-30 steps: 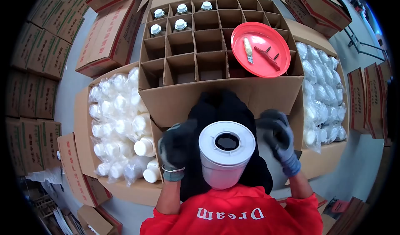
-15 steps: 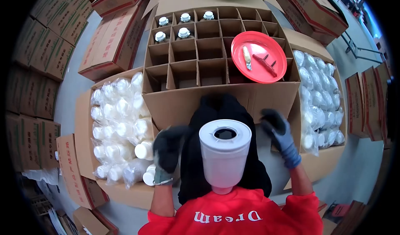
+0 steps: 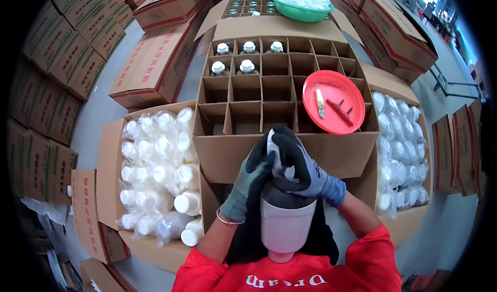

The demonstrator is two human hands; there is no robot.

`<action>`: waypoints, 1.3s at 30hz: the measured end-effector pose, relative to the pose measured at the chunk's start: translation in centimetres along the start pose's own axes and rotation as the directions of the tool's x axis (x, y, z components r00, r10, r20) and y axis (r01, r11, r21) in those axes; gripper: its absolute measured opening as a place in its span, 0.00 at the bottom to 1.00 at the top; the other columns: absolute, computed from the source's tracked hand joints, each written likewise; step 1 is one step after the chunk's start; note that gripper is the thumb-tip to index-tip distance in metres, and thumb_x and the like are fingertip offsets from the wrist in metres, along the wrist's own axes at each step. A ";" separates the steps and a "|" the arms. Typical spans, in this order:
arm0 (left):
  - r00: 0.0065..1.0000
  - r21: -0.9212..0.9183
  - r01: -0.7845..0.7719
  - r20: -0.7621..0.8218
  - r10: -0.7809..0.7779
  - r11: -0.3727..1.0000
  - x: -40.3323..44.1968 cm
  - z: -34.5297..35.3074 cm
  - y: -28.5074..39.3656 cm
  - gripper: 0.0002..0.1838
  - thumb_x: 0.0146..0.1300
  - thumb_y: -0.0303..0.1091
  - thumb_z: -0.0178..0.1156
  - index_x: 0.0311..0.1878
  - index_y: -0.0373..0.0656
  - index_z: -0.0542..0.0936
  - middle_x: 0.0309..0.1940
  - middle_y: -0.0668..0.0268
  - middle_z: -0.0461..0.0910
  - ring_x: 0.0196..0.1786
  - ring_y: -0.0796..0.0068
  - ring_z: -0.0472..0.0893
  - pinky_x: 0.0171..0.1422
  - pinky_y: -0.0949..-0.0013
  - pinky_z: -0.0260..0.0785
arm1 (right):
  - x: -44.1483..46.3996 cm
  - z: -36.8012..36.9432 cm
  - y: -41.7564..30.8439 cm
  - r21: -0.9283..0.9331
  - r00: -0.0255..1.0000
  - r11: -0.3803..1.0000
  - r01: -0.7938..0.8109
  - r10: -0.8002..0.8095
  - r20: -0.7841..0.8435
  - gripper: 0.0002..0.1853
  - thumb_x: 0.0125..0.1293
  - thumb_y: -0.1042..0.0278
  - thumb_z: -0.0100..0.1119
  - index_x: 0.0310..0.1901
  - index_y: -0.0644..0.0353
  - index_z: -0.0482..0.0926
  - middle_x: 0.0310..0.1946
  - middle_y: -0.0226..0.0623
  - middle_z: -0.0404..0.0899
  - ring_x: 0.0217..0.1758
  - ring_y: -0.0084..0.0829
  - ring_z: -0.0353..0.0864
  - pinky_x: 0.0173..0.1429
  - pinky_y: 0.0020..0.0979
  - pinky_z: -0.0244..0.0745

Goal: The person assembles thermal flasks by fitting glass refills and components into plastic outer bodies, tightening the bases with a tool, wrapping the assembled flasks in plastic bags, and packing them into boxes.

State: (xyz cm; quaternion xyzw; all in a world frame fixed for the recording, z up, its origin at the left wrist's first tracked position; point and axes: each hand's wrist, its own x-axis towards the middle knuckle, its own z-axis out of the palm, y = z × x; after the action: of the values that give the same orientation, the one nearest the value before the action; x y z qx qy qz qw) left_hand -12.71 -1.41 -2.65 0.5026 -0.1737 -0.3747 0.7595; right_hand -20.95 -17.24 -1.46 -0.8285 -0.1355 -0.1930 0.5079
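My gloved left hand (image 3: pixel 253 170) and gloved right hand (image 3: pixel 306 165) meet in front of my body, fingers closed around a small white-and-grey piece (image 3: pixel 275 147). Its kind is hard to tell, as the dark fingers cover most of it. Just below the hands, a dark rounded shape (image 3: pixel 288 197) covers the top of a white tapered plastic container (image 3: pixel 288 230), which stands against my red shirt. Beyond the hands is a cardboard box with dividers (image 3: pixel 284 149), where several white-capped bottles (image 3: pixel 248 66) stand in the far left cells.
A red plate (image 3: pixel 331 82) with a knife-like tool (image 3: pixel 320 103) and a red-brown pronged piece (image 3: pixel 340 111) rests on the box's right side. Boxes of bagged white bottles (image 3: pixel 160 147) and clear-wrapped ones (image 3: pixel 396 149) flank me. A green basin (image 3: pixel 300 13) sits farther back.
Both hands have come inward from either side of the white container and now meet above it, closed on a small white-and-grey piece. The view has tilted upward, showing more of the green basin.
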 end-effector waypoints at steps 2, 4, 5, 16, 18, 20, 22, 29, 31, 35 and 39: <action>0.999 0.076 0.006 -0.036 -0.003 0.997 0.8 -1.0 -0.4 0.25 0.71 0.33 0.58 0.68 0.38 0.70 0.57 0.61 0.78 0.58 0.70 0.79 0.64 0.67 0.72 | 0.4 0.1 0.7 0.040 0.999 0.999 0.002 -0.004 0.036 0.47 0.54 0.66 0.72 0.73 0.60 0.57 0.74 0.54 0.54 0.78 0.54 0.52 0.77 0.45 0.52; 0.995 -0.213 0.044 -0.073 -0.061 0.976 1.0 -1.7 0.0 0.24 0.69 0.31 0.60 0.66 0.37 0.71 0.56 0.61 0.79 0.57 0.69 0.79 0.63 0.66 0.72 | 1.2 -0.9 1.0 -0.033 0.997 0.999 0.015 -0.012 0.070 0.43 0.55 0.68 0.70 0.72 0.59 0.60 0.73 0.54 0.55 0.77 0.55 0.54 0.77 0.46 0.53; 0.993 -0.351 0.059 -0.079 -0.092 0.934 1.2 -2.1 0.3 0.23 0.68 0.29 0.60 0.65 0.36 0.72 0.55 0.61 0.79 0.56 0.69 0.79 0.63 0.66 0.72 | 1.9 -1.7 1.2 -0.120 0.996 0.991 0.053 -0.043 0.081 0.42 0.55 0.68 0.70 0.72 0.58 0.61 0.73 0.55 0.55 0.76 0.56 0.55 0.77 0.46 0.54; 0.689 0.762 -0.616 0.400 0.604 0.198 2.9 -1.4 0.8 0.32 0.55 0.31 0.68 0.66 0.45 0.75 0.71 0.53 0.66 0.76 0.44 0.58 0.81 0.46 0.43 | 3.4 -1.6 8.0 0.378 0.910 0.851 -0.364 0.411 -0.049 0.31 0.64 0.68 0.64 0.67 0.64 0.66 0.59 0.45 0.76 0.58 0.34 0.78 0.64 0.34 0.73; 0.645 0.808 -0.583 0.523 0.557 -0.084 3.8 -1.9 0.6 0.31 0.56 0.31 0.68 0.65 0.40 0.75 0.67 0.53 0.71 0.76 0.39 0.57 0.78 0.43 0.47 | 4.7 -3.6 8.7 0.092 0.992 0.989 -0.120 0.124 -0.037 0.28 0.66 0.64 0.63 0.65 0.65 0.69 0.55 0.43 0.79 0.57 0.35 0.79 0.64 0.35 0.74; 0.769 0.830 -0.511 0.326 0.550 0.222 3.5 -1.7 -0.4 0.32 0.57 0.31 0.67 0.67 0.41 0.73 0.68 0.53 0.70 0.75 0.42 0.58 0.78 0.46 0.49 | 9.3 -5.3 8.8 0.042 0.864 0.863 -0.503 0.503 0.013 0.29 0.64 0.50 0.63 0.62 0.59 0.73 0.47 0.47 0.82 0.49 0.43 0.83 0.56 0.38 0.77; 0.864 0.699 -0.483 0.279 0.420 0.528 2.5 -2.0 -1.2 0.33 0.59 0.33 0.66 0.69 0.43 0.71 0.68 0.52 0.69 0.73 0.46 0.63 0.77 0.50 0.54 | 11.8 -4.9 10.7 -0.533 0.877 0.717 -0.450 0.467 -0.113 0.26 0.63 0.43 0.64 0.54 0.53 0.75 0.39 0.45 0.85 0.42 0.44 0.86 0.45 0.43 0.78; 0.785 0.554 -0.371 0.615 -0.066 0.745 2.3 -2.7 -3.0 0.31 0.63 0.41 0.63 0.69 0.43 0.70 0.67 0.53 0.71 0.67 0.50 0.71 0.74 0.57 0.60 | 23.7 -4.4 20.6 -0.824 1.000 0.566 0.003 0.007 0.008 0.21 0.61 0.49 0.64 0.46 0.58 0.77 0.39 0.49 0.79 0.45 0.49 0.81 0.49 0.48 0.77; 0.809 0.515 -0.337 0.587 -0.038 0.788 3.0 -2.7 -2.0 0.31 0.64 0.42 0.62 0.69 0.43 0.70 0.66 0.55 0.72 0.66 0.53 0.72 0.73 0.57 0.60 | 29.3 -3.0 23.5 -0.864 0.933 0.501 -0.055 0.335 0.135 0.21 0.61 0.56 0.64 0.53 0.54 0.77 0.47 0.51 0.80 0.51 0.48 0.81 0.53 0.45 0.78; 0.817 0.501 -0.286 0.573 -0.065 0.817 3.8 -3.6 -2.4 0.31 0.65 0.38 0.62 0.70 0.42 0.69 0.65 0.54 0.73 0.66 0.55 0.73 0.73 0.60 0.61 | 30.7 0.8 29.0 -0.914 0.824 0.376 -0.150 0.558 0.094 0.22 0.62 0.55 0.61 0.57 0.54 0.77 0.49 0.50 0.82 0.52 0.49 0.83 0.56 0.45 0.78; 0.898 0.428 -0.347 0.409 0.164 0.834 4.2 -3.4 -1.1 0.29 0.64 0.33 0.64 0.68 0.39 0.71 0.65 0.54 0.74 0.64 0.56 0.75 0.71 0.60 0.64 | 30.1 -1.4 26.3 -0.853 0.931 0.501 -0.146 0.361 0.053 0.24 0.60 0.53 0.62 0.55 0.56 0.75 0.51 0.51 0.79 0.51 0.50 0.82 0.55 0.46 0.79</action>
State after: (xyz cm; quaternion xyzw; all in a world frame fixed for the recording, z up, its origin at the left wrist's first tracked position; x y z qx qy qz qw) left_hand -8.21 -2.65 -5.62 0.5742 -0.4639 -0.2959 0.6062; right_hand 16.55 -29.42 -7.85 -0.9958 0.0407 -0.0621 0.0540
